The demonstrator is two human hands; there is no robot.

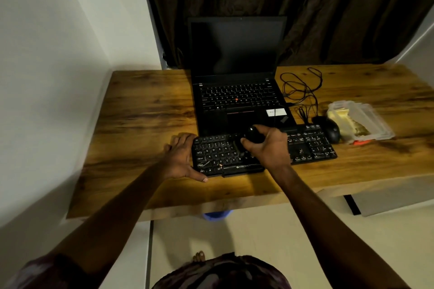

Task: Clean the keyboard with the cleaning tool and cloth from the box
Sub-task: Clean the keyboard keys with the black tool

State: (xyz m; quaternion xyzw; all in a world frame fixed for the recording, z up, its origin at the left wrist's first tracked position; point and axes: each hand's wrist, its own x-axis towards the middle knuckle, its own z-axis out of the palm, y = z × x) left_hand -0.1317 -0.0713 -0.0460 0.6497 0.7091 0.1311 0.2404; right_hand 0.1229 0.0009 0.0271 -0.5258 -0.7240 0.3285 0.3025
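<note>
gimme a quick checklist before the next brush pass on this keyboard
1. Keyboard steadied: left hand braces its left end. Ok.
2. Cleaning tool gripped: right hand holds it over the middle keys. Ok.
3. Tool tip on the keys: too dark, hidden by the hand. Cannot tell.
4. Cloth at hand: lies in the box to the right. Ok.
5. Mouse clear of the keyboard's right end: very close. Cannot tell.

One camera is sitting on the person's head and is looking forward and down at the bench (145, 112). It is seeing wide, and the left hand (180, 159) and the right hand (265, 145) are showing fairly near it, in the middle of the view. The curtain (328, 7) and the wall (58, 42) are standing far behind.
</note>
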